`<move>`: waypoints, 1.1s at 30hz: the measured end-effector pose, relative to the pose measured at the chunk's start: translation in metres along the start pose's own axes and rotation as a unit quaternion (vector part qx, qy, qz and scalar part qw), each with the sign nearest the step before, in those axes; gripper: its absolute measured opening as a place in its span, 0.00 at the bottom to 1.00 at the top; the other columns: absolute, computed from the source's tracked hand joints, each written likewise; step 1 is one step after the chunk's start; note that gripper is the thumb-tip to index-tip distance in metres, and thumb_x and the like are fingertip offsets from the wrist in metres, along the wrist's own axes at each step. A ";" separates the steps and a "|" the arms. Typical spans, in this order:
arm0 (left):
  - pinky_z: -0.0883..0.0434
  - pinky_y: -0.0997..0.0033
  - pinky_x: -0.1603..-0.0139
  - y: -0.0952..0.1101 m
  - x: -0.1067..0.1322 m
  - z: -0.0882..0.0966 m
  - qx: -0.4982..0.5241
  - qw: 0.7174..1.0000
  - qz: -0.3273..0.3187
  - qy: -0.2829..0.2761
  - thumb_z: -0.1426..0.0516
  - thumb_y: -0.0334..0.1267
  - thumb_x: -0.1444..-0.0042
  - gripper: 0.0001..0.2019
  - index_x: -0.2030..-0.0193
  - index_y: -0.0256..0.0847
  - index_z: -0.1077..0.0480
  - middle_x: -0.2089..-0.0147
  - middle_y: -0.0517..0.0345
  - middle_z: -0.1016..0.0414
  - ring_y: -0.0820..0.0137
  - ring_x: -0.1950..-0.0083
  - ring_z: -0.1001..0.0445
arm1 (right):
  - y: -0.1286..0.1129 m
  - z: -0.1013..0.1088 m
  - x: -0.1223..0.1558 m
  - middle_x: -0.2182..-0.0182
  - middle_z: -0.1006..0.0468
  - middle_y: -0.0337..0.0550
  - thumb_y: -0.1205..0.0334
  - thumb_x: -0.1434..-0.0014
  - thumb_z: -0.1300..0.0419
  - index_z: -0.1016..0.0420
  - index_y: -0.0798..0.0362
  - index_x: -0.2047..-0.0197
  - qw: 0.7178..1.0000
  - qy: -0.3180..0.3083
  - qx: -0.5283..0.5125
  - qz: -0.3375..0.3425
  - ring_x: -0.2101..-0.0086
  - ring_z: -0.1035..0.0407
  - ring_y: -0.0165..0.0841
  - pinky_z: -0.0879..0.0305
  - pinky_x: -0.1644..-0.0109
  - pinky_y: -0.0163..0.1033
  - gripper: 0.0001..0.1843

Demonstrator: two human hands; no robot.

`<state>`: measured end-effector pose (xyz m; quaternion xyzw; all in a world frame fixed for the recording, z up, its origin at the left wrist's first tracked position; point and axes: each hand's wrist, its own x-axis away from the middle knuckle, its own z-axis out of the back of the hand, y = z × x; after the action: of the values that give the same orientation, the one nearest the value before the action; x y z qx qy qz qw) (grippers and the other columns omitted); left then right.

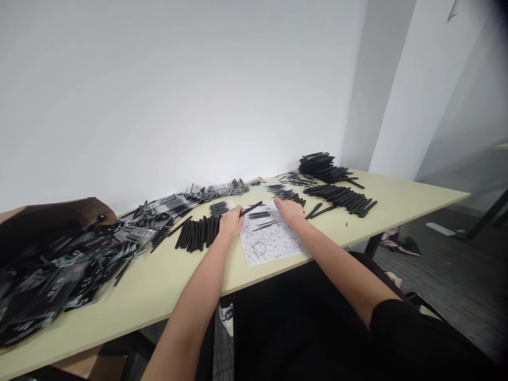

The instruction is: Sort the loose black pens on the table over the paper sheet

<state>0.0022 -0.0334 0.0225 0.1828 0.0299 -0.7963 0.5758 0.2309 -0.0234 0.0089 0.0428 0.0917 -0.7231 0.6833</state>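
Bright, flat indoor light fills the frame, glowing palest on the white wall [206, 132] and leaving only soft shadows around the left hand [230, 222] and on the worktop [397, 196]; wide-angle distortion bows the edges, the top right corner darkens, and fine detail looks slightly soft

No word, brand or number can be read anywhere in this view. The plastic packets [51, 275] heaped at the left carry printed labels with pale lettering and a small red round mark, but all of it is too small and blurred to make out. The paper sheet [270, 238] is covered in dense black print and line drawings, and none of that can be read either
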 end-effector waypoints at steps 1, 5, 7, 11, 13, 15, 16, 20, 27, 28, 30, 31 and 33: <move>0.33 0.69 0.54 0.000 0.000 0.000 0.000 1.000 -0.001 0.001 0.53 0.38 0.35 0.12 0.50 0.47 0.33 0.52 0.52 0.24 0.63 0.52 0.25 | 0.000 0.000 0.000 0.59 0.22 0.50 0.63 0.33 0.56 0.35 0.47 0.47 1.000 -0.002 0.002 0.000 0.60 0.27 0.38 0.39 0.61 0.38 0.15; 0.33 0.68 0.55 -0.001 0.000 0.000 -0.001 1.000 -0.006 0.003 0.54 0.39 0.35 0.11 0.51 0.47 0.33 0.52 0.51 0.24 0.62 0.52 0.25 | -0.001 0.001 -0.001 0.60 0.22 0.50 0.62 0.33 0.56 0.35 0.47 0.47 1.000 -0.005 0.006 0.004 0.60 0.26 0.38 0.39 0.63 0.38 0.15; 0.33 0.67 0.56 0.000 0.000 0.000 -0.005 1.000 -0.007 0.003 0.54 0.39 0.35 0.11 0.51 0.46 0.33 0.53 0.51 0.24 0.62 0.53 0.25 | -0.002 0.002 0.000 0.59 0.22 0.50 0.62 0.33 0.56 0.35 0.47 0.47 1.000 -0.006 0.007 0.002 0.60 0.26 0.38 0.39 0.62 0.38 0.15; 0.33 0.67 0.58 0.000 0.000 0.000 -0.012 1.000 -0.006 0.007 0.55 0.41 0.34 0.12 0.52 0.45 0.33 0.55 0.50 0.23 0.61 0.54 0.24 | -0.002 0.003 0.001 0.58 0.22 0.52 0.63 0.32 0.55 0.35 0.48 0.46 1.000 -0.004 0.005 0.003 0.59 0.26 0.38 0.38 0.60 0.39 0.15; 0.33 0.67 0.58 0.000 0.000 0.000 -0.012 1.000 -0.004 0.008 0.56 0.42 0.34 0.13 0.53 0.45 0.33 0.55 0.50 0.23 0.61 0.55 0.24 | -0.002 0.003 0.002 0.59 0.22 0.52 0.64 0.33 0.54 0.35 0.48 0.46 1.000 -0.005 0.004 0.003 0.58 0.26 0.38 0.38 0.59 0.39 0.15; 0.33 0.67 0.58 -0.001 0.000 0.000 -0.010 1.000 -0.004 0.010 0.56 0.42 0.34 0.13 0.53 0.45 0.33 0.55 0.50 0.23 0.60 0.54 0.24 | -0.002 0.003 0.002 0.59 0.22 0.52 0.65 0.33 0.54 0.35 0.48 0.46 1.000 -0.004 0.003 0.003 0.58 0.26 0.39 0.37 0.59 0.39 0.15; 0.33 0.67 0.58 -0.001 0.000 -0.001 -0.009 1.000 -0.006 0.011 0.55 0.42 0.34 0.13 0.53 0.45 0.33 0.54 0.50 0.23 0.60 0.54 0.24 | -0.002 0.003 0.002 0.58 0.22 0.51 0.66 0.34 0.54 0.35 0.47 0.46 1.000 -0.003 0.002 0.004 0.58 0.26 0.39 0.37 0.59 0.40 0.16; 0.33 0.67 0.57 -0.002 -0.001 -0.002 -0.004 1.000 -0.006 0.012 0.55 0.42 0.34 0.13 0.52 0.46 0.33 0.54 0.51 0.23 0.61 0.54 0.24 | -0.002 0.001 0.001 0.57 0.22 0.52 0.68 0.35 0.55 0.35 0.45 0.44 1.000 -0.003 0.003 0.002 0.58 0.26 0.39 0.36 0.59 0.40 0.19; 0.33 0.67 0.57 -0.002 -0.001 -0.002 -0.003 1.000 -0.009 0.012 0.55 0.43 0.34 0.13 0.52 0.45 0.32 0.54 0.51 0.23 0.61 0.54 0.24 | -0.001 -0.004 0.000 0.59 0.22 0.51 0.66 0.33 0.56 0.37 0.44 0.42 1.000 0.018 -0.004 -0.005 0.59 0.25 0.40 0.36 0.60 0.41 0.19; 0.33 0.68 0.57 -0.002 -0.001 -0.002 -0.003 1.000 -0.008 0.011 0.55 0.42 0.34 0.13 0.52 0.45 0.32 0.54 0.51 0.23 0.61 0.54 0.24 | 0.000 -0.004 0.000 0.59 0.22 0.51 0.66 0.33 0.56 0.38 0.44 0.41 1.000 0.021 -0.006 -0.006 0.59 0.25 0.41 0.36 0.61 0.41 0.20; 0.33 0.68 0.58 -0.002 -0.001 -0.003 -0.005 1.000 -0.006 0.010 0.55 0.42 0.34 0.13 0.51 0.45 0.32 0.55 0.50 0.23 0.61 0.54 0.24 | 0.000 -0.005 0.000 0.59 0.22 0.52 0.65 0.33 0.56 0.39 0.46 0.41 1.000 0.027 -0.011 -0.010 0.59 0.25 0.41 0.36 0.61 0.41 0.19; 0.33 0.68 0.58 -0.002 -0.001 -0.003 -0.006 1.000 -0.005 0.011 0.55 0.42 0.34 0.13 0.51 0.45 0.32 0.55 0.50 0.23 0.61 0.55 0.24 | -0.001 -0.005 -0.001 0.59 0.21 0.52 0.64 0.33 0.56 0.39 0.47 0.41 0.999 0.029 -0.015 -0.014 0.59 0.25 0.41 0.36 0.61 0.41 0.19; 0.33 0.67 0.59 -0.003 -0.001 -0.004 -0.006 1.000 -0.008 0.014 0.54 0.41 0.35 0.13 0.52 0.45 0.32 0.55 0.50 0.23 0.61 0.55 0.24 | -0.002 -0.005 -0.001 0.59 0.21 0.53 0.61 0.32 0.56 0.38 0.49 0.43 0.999 0.035 -0.023 -0.017 0.59 0.25 0.41 0.36 0.60 0.41 0.17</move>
<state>0.0007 -0.0302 0.0188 0.1905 0.0441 -0.7981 0.5699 0.2285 -0.0215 0.0042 0.0508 0.1326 -0.7306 0.6679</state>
